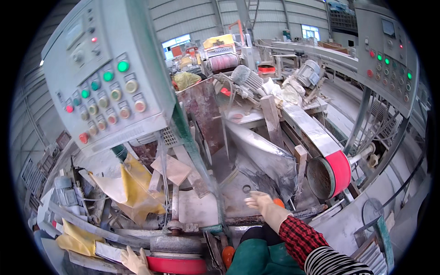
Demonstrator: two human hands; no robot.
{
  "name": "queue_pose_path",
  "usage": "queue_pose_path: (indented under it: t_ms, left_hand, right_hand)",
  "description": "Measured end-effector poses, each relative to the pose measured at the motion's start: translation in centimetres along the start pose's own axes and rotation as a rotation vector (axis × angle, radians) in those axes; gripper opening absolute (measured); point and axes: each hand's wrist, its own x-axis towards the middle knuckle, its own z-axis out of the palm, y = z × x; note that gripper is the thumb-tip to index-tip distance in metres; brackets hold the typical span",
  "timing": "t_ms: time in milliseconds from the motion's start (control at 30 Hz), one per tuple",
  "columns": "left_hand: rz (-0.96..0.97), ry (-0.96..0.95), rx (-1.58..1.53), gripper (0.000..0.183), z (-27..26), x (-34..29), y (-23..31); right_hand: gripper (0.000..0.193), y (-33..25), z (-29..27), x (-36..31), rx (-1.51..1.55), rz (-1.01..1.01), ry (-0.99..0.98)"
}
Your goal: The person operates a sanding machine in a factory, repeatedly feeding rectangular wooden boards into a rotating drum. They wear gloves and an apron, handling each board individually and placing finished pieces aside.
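Note:
My left hand [134, 261], in a cream rubber glove, is at the lower left with its fingers stretched out. It rests at the end of a pale flat strip [110, 252], just left of a drum with a red belt [178, 265]. My right hand [266, 207], gloved alike, reaches out over a dusty grey surface, fingers extended and nothing visible in them. A small dark ring [246, 188] lies just beyond its fingertips. Something orange [278, 202] shows beside that hand, partly hidden. A yellow sheet [79, 237] lies left of the pale strip.
A grey control cabinet [59, 105] with lit buttons looms at the upper left; another cabinet [389, 59] stands at the right. Another drum with a red belt [338, 174] sits at right. Boards, a yellow draped sheet [133, 183] and a motor [308, 73] crowd the dusty machinery.

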Motion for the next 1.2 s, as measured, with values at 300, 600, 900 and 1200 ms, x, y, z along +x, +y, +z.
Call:
queue_pose_path:
  t_ms: [300, 600, 900, 1200]
  left_hand:
    - [-0.028, 0.098, -0.014, 0.048, 0.3, -1.1, 1.1]
    - [0.066, 0.215, -0.401, 0.044, 7.7, 6.0, -7.9]
    - [-0.064, -0.055, -0.215, 0.072, 2.5, 2.5, -1.0]
    - [0.125, 0.048, -0.217, 0.053, 0.8, -1.8, 1.6]
  right_hand:
    - [0.03, 0.1, -1.8, -0.1, 0.153, 0.003, 0.124]
    - [0.034, 1.3, -0.8, 0.4, 0.146, 0.045, -0.035]
    - [0.034, 1.0, -1.2, 0.3, 0.042, 0.076, -0.06]
    - [0.037, 2.6, -3.0, 1.0, 0.186, -0.008, -0.259]
